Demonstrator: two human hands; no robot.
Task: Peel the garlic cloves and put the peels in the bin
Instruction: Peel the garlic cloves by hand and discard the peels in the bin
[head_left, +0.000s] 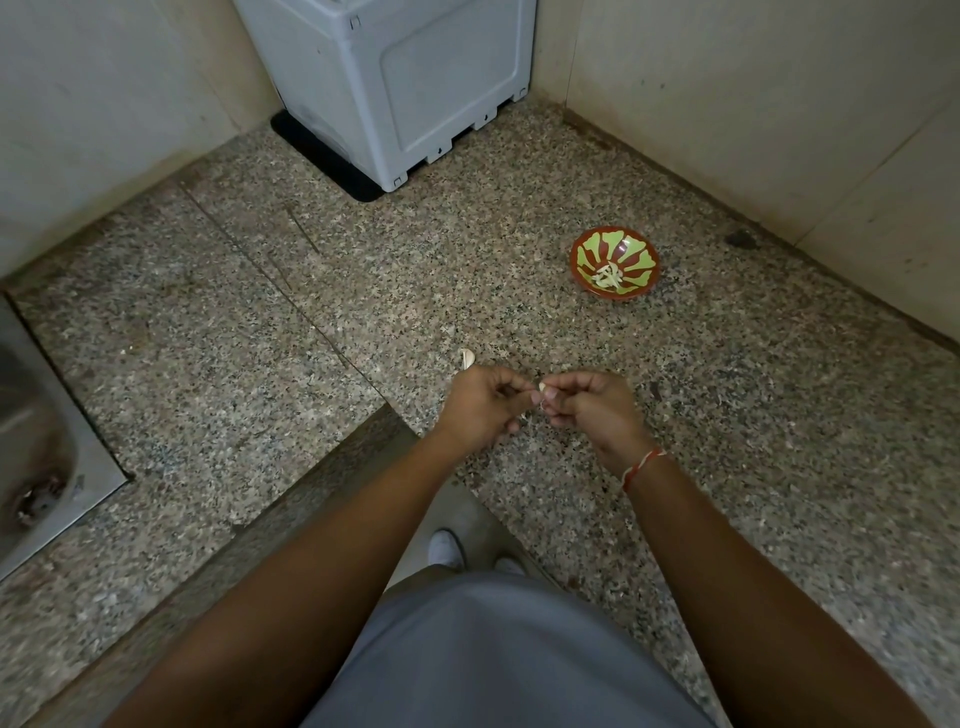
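**Asha:** Head view looked down on a speckled grey granite counter in a corner of pale tiled walls. Where were the hands?

**Ben:** Both met above the counter's front edge. The left hand had its fingers curled, thumb and forefinger pinching one end of a small pale garlic clove. The right hand was curled too, its fingertips nipping the same clove from the other side. A thin strand of papery skin hung just below where the fingers met.

**Asha:** Any other garlic?

**Ben:** One more whitish unpeeled clove lay on the counter just beyond the left hand's knuckles. Well apart, towards the right wall, stood a round red-brown bowl with green petal markings, and a few pale peeled pieces sat in its bottom.

**Asha:** Anything to read?

**Ben:** No lettering could be made out. A grey plastic box-shaped appliance stood at the back on a black mat; its panel was plain. A steel sink showed at the left edge, and a red-and-white thread band circled the right wrist.
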